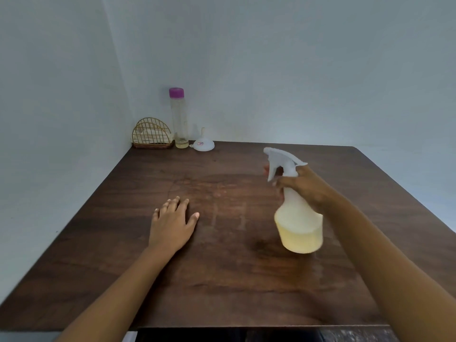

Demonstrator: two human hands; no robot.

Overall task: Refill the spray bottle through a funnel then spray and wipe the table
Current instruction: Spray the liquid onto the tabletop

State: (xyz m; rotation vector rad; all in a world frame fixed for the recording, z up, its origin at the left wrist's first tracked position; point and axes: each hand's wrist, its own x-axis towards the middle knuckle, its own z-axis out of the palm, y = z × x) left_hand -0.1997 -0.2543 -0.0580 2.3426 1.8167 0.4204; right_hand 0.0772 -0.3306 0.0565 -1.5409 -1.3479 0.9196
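Note:
My right hand (304, 185) grips the neck of a white spray bottle (297, 218) and holds it tilted above the dark wooden table (222, 280), nozzle pointing left. Pale yellow liquid fills the bottle's bottom part. One finger lies in front of the trigger. My left hand (172, 223) rests flat on the table, fingers spread. A damp-looking patch shows on the wood between the hands. A white funnel (203, 145) stands upside down at the back, beside a tall clear bottle (179, 119) with a purple cap and a little yellow liquid at its base.
A gold wire holder (151, 135) with a pale cloth or napkins inside stands in the back left corner against the wall. Walls close off the table's left and far sides. The table's near edge runs just in front of me.

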